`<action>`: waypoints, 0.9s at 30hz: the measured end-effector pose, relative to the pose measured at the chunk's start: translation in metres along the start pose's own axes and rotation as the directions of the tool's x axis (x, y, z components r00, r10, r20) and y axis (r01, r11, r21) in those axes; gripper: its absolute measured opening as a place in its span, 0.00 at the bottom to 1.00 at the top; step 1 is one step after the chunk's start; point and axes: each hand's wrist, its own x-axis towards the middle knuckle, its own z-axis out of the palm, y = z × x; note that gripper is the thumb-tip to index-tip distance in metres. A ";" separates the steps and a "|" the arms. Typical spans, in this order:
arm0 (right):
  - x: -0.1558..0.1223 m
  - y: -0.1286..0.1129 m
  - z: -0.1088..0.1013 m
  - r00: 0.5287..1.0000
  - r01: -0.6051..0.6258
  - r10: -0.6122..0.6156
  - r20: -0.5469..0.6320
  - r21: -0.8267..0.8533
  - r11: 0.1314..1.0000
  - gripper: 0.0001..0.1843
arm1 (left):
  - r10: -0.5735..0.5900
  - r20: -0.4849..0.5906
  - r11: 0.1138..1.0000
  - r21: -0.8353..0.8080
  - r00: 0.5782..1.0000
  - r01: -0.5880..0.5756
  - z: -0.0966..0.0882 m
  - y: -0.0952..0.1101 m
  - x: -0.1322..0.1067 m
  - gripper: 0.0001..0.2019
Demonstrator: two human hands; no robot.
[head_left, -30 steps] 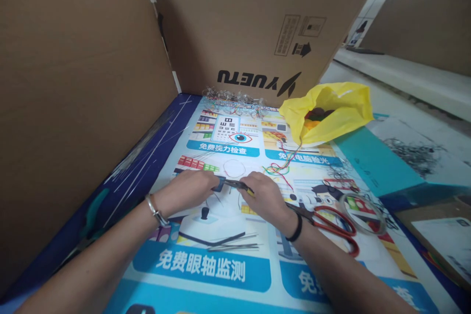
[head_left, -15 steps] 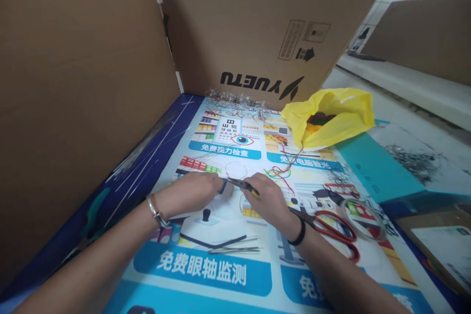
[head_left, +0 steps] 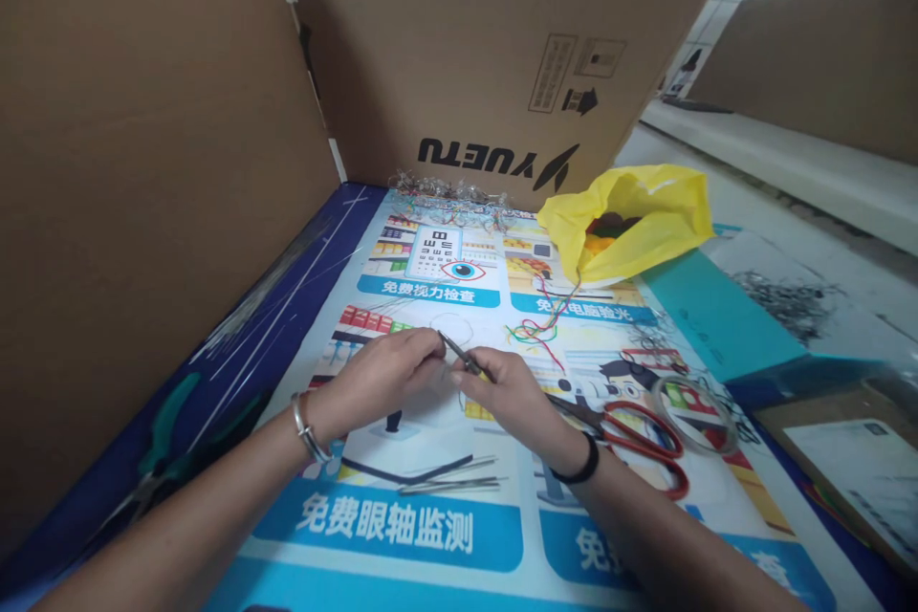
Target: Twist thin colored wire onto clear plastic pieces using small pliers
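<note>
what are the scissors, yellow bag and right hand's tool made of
Scissors: dark, apparently metal blades; smooth red handles, probably plastic. Yellow bag: matte, creased, so likely plastic or nonwoven fabric. Tool in right hand: slim dark tip suggests metal; grip mostly covered.

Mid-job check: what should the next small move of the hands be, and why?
I'd probably keep the left hand steady and nudge the pliers only slightly with the right hand: the plier tip sits right by the left fingertips, so a wide swing could nip them. Whatever those fingers pinch is too small to make out.
</note>
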 end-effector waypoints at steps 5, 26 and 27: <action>0.001 -0.004 0.001 0.992 -0.054 0.072 -0.104 0.168 0.984 0.07 | -0.108 -0.122 0.916 -0.397 0.987 0.051 0.005 0.008 0.001 0.07; 0.004 0.013 -0.023 0.840 0.230 -0.540 0.047 -0.933 0.277 0.05 | -0.551 0.087 0.231 -0.940 0.830 0.252 0.017 -0.005 0.007 0.11; 0.003 0.012 -0.023 0.835 0.236 -0.544 0.085 -0.948 0.215 0.06 | -0.548 0.087 0.237 -0.937 0.832 0.255 0.017 -0.005 0.008 0.11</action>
